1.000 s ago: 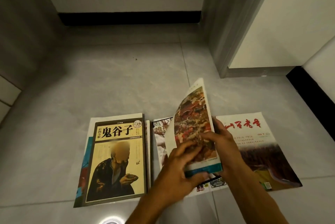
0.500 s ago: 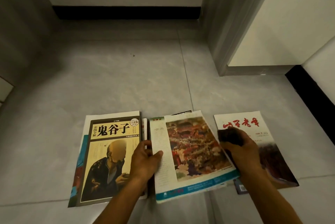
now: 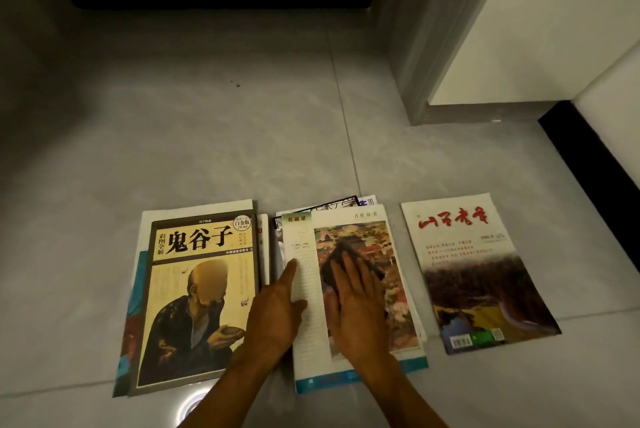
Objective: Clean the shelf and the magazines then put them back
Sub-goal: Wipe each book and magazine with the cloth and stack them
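Fingers [image 3: 349, 275] flat, seemingly pressing cloth [image 3: 341, 254] onto magazine [image 3: 398, 289]

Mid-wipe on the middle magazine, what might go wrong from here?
1. The right hand presses a dark cloth flat on the painting-cover magazine, which tops a loose, uneven pile; a hard stroke may slide it off, though the left hand steadies its edge.
2. A thin cover could crease under the cloth.
3. The red-title magazine lies close by and might get nudged.

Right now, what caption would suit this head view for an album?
Left hand steadies the middle magazine on the floor while the right hand presses a dark cloth on it.
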The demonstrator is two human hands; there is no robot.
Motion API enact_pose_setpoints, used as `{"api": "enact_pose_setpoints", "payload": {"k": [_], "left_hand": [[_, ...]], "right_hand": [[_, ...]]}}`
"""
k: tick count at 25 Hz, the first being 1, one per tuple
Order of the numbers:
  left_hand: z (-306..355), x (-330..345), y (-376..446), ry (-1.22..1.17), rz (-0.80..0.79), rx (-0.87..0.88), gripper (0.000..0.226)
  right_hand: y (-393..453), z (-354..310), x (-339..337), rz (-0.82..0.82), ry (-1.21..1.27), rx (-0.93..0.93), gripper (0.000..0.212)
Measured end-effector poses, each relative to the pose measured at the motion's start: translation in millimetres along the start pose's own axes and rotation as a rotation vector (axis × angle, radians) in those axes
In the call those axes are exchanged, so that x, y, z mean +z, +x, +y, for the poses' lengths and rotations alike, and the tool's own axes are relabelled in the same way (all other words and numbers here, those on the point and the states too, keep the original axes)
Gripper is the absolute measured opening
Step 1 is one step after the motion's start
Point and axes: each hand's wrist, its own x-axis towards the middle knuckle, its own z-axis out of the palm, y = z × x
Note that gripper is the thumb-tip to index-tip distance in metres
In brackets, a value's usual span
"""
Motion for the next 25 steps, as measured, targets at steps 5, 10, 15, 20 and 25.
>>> {"api": "enact_pose_setpoints", "payload": {"k": [5,10,15,20,25], "left_hand": [[2,0,9,0.041,-0.084,-0.016,0.074],[0,3,8,-0.017,-0.050,-0.007,0.073],[-4,3,9,-0.048,-0.033,-0.002,0.068],[-6,4,8,-0.033,-0.041,0.010,0.073],[-7,6,11,0.028,0.003,0.022,0.059]], "right_hand": [[35,64,-22,-0.058,-0.014,-0.211,0.047],[56,28,1,0.141,0.041,0.150,0.056],[52,25,-1,-0.129,-0.101,-0.441,0.060],[77,59,-15,0.107,0.056,0.139,0.066],[74,-25,16,0.031,-0.014,-0.169,0.066]]}}
